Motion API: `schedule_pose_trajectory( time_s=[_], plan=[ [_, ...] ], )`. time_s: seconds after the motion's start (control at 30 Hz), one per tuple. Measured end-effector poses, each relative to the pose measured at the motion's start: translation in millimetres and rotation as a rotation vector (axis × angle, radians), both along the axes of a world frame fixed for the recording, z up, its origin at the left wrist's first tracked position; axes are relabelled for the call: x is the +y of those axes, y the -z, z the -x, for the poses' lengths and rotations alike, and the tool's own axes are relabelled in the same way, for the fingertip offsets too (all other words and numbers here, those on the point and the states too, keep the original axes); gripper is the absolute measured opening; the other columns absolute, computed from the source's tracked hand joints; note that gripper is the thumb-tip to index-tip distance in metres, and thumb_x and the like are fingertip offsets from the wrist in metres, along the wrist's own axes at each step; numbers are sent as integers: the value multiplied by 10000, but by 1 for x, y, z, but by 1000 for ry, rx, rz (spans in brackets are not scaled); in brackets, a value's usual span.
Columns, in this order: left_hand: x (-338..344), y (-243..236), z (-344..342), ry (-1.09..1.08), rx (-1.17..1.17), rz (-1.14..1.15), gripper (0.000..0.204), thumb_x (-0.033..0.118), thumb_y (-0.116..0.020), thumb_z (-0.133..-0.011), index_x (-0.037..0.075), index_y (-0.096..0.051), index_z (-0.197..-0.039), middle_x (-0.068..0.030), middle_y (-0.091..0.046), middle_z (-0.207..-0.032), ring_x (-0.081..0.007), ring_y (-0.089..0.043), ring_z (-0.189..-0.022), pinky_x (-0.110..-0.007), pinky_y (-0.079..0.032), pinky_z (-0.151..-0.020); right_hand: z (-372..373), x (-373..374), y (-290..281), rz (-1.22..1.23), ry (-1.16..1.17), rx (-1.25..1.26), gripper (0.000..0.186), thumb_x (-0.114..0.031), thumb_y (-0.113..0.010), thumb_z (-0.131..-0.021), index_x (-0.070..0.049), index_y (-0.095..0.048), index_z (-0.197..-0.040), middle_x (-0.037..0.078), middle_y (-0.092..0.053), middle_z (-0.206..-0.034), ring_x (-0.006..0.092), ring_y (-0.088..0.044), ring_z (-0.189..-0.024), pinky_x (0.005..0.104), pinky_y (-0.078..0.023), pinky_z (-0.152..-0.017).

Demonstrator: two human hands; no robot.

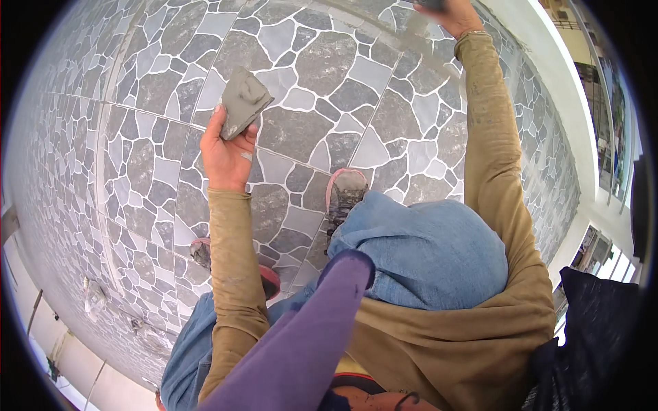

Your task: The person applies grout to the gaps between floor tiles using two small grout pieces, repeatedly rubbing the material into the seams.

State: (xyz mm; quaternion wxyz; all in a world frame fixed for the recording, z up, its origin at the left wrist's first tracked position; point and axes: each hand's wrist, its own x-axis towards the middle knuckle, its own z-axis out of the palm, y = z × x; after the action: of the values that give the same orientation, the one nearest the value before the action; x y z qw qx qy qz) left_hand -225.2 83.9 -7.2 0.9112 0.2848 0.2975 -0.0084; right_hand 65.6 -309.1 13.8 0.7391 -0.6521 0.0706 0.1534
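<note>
My left hand (228, 157) holds up a small flat slab smeared with grey mortar (245, 101), thumb on one side and fingers curled at the other. A soft ridge and hollow mark the wet-looking paste on top; what lies beneath it I cannot make out. At the top edge my right hand (459, 17), arm stretched far out, is closed round a dark object (433, 4). Most of that object is cut off by the picture's edge. Under both hands spreads a grey stone-patterned tile floor (308, 130) with white lines and straight joints.
My bent knee in blue jeans (432, 253) and my shoe (346, 188) are close below the hands. A purple cloth (301, 329) hangs across the lower middle. Crumpled clear plastic (94, 298) lies at the left. A white ledge (565, 75) borders the floor at the right.
</note>
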Motion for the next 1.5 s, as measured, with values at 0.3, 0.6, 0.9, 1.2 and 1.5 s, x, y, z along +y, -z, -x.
schedule_pose_trajectory(
  time_s=[0.3,0.6,0.9,1.2,1.5],
  plan=[
    [-10,5,-28,150,23,-59,305,247,-577,-975,12,-602,-1168,-75,-657,-1070,-165,-653,-912,-311,-577,-699,103,108,-57,539,-572,-794,456,66,-652,-758,-103,-704,-1178,97,-707,-1121,271,-653,-918,324,-537,-839],
    [32,-5,-23,336,-8,-227,336,287,-588,-959,21,-626,-1160,-71,-676,-1046,-152,-658,-893,-292,-570,-701,139,188,-100,564,-997,-1331,614,132,-638,-621,-139,-709,-1167,21,-703,-1154,254,-623,-1051,355,-530,-887],
    [71,-2,14,261,103,-256,297,252,-587,-951,24,-641,-1132,-65,-677,-1015,-154,-672,-862,-277,-589,-662,162,237,-90,666,-1295,-1256,546,75,-621,-633,-123,-709,-1134,47,-707,-1077,258,-637,-1001,354,-550,-803],
    [166,10,123,-346,25,-124,242,195,-543,-992,-2,-628,-1105,-103,-704,-974,-174,-711,-774,-269,-606,-558,-27,244,41,306,-578,-106,459,0,-651,-813,-18,-597,-1268,109,-672,-1144,215,-672,-950,375,-598,-807],
    [151,13,170,-534,138,-96,251,189,-516,-1007,-7,-617,-1126,-114,-714,-998,-195,-722,-780,-281,-604,-548,-52,282,108,932,-933,-1481,392,-48,-605,-758,-81,-677,-1142,159,-680,-1106,336,-628,-1033,416,-552,-856]
  ],
)
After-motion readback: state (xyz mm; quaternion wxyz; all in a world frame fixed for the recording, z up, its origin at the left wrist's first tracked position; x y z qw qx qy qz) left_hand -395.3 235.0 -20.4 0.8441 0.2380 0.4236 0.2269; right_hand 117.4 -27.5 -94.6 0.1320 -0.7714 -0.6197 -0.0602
